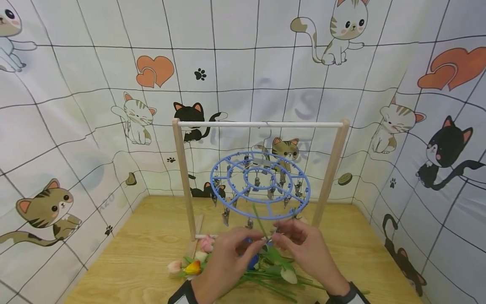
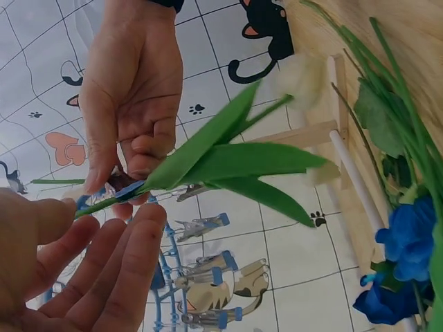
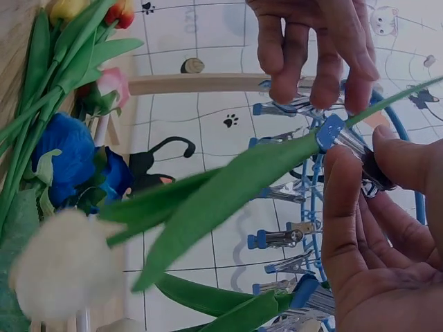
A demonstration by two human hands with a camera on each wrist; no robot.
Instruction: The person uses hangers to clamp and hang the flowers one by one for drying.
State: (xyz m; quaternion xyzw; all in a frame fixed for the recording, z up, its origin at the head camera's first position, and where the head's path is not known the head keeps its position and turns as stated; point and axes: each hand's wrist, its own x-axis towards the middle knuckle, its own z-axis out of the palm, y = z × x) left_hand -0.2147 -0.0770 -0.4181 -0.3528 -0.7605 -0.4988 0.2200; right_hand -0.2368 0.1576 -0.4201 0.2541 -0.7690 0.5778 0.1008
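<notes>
My right hand (image 1: pixel 305 249) pinches a metal clip with blue tips (image 3: pixel 339 142) between thumb and fingers. The clip's tips bite the green stem of a white tulip (image 3: pixel 66 266), just above its long leaves (image 2: pixel 239 162). Close by, my left hand (image 2: pixel 104 270) has its fingers extended and apart, the fingertips right at the stem beside the clip. Above both hands in the head view is the blue round hanging rack (image 1: pixel 262 217), with several clips dangling from its rings. Another leafy stem (image 3: pixel 211 297) hangs from a clip below my right hand.
A wooden frame with a white top bar (image 1: pixel 262 124) holds the rack. Under my hands lie loose flowers: a pink one (image 1: pixel 207 243), an orange-yellow tulip (image 1: pixel 193 267), blue blooms (image 2: pixel 408 235) and long green stems (image 1: pixel 265 285). Cat-printed cloth (image 1: pixel 243 63) surrounds the wooden table (image 1: pixel 125 257).
</notes>
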